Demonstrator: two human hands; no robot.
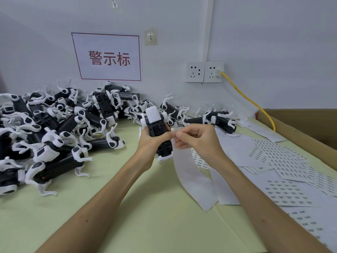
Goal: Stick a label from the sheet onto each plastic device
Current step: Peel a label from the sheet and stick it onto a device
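Bright, even, diffuse light, faint soft shadows on the surface (155,225), wide-angle bowing and slight blur toward edges.

label sheets (284,193) illegible, cardboard box (310,125) cropped

We see one black-and-white plastic device (158,128) gripped in the left hand (151,141) above the middle of the tabletop (155,216), tilted with its white end up and away from us. Just beside it, the right hand (195,139) pinches the top of a long white strip (193,178). The strip's blank side faces us, and it curls down onto the tabletop. A heap of devices (54,128) covers the left rear, and a few more devices (218,119) lie along the far edge. Overlapping label sheets (284,161), printed with rows of small dark labels, lie along the right edge.
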